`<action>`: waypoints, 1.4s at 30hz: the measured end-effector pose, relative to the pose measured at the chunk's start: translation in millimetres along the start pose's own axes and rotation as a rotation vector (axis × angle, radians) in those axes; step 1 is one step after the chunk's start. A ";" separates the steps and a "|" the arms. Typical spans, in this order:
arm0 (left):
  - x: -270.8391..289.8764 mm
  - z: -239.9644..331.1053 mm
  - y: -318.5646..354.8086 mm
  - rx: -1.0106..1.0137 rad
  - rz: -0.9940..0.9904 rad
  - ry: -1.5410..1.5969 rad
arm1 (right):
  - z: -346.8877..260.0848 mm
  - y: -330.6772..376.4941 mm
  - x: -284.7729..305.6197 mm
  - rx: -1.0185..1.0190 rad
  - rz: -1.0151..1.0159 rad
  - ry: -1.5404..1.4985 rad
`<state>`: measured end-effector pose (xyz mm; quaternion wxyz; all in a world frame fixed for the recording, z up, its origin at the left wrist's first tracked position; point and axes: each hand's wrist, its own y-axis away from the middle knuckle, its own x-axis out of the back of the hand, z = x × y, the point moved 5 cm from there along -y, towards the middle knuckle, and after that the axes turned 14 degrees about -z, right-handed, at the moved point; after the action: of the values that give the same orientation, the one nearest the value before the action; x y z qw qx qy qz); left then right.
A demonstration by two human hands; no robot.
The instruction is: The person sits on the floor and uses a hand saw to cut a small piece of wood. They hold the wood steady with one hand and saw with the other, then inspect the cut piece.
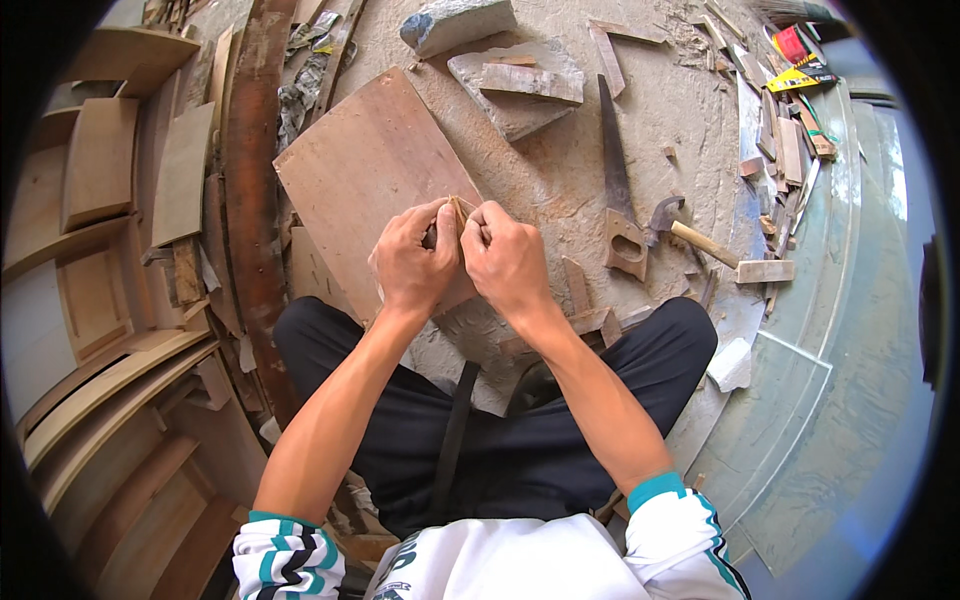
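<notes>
Both hands meet over the near right edge of a square reddish-brown wooden board (372, 150). A small thin tan piece (457, 207) sticks up between the fingertips; it looks like a sliver of wood, but its exact kind is too small to make out. My left hand (418, 262) is closed, pinching this piece between thumb and fingers. Close beside it, my right hand (507, 262) is curled with its fingertips at the same piece. The fingers hide most of what lies between them.
A handsaw (617, 170) and a hammer (700, 240) lie on the dusty floor to the right. Stone blocks (458, 25) sit at the far side. Wood scraps and glass sheets (800, 400) are at the right, wooden cabinet parts (100, 165) at the left.
</notes>
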<state>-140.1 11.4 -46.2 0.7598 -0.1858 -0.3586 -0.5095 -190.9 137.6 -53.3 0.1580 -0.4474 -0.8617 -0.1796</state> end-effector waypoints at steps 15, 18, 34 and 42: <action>1.5 2.3 -0.7 0.013 -0.018 0.049 | -1.8 -13.8 3.1 0.014 0.049 -0.009; 1.7 2.0 -0.4 0.006 -0.015 0.038 | -2.6 -13.4 0.4 0.006 0.045 0.012; 1.6 -1.7 0.4 0.027 -0.030 0.067 | -5.8 -8.7 -4.7 -0.021 0.072 -0.049; 0.5 -0.2 -0.3 0.041 -0.013 0.074 | -5.6 -14.6 -1.3 0.004 0.081 -0.007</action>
<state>-140.2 10.8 -45.9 0.7728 -0.1489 -0.3417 -0.5137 -201.6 126.3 -51.4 0.1631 -0.4822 -0.8438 -0.1701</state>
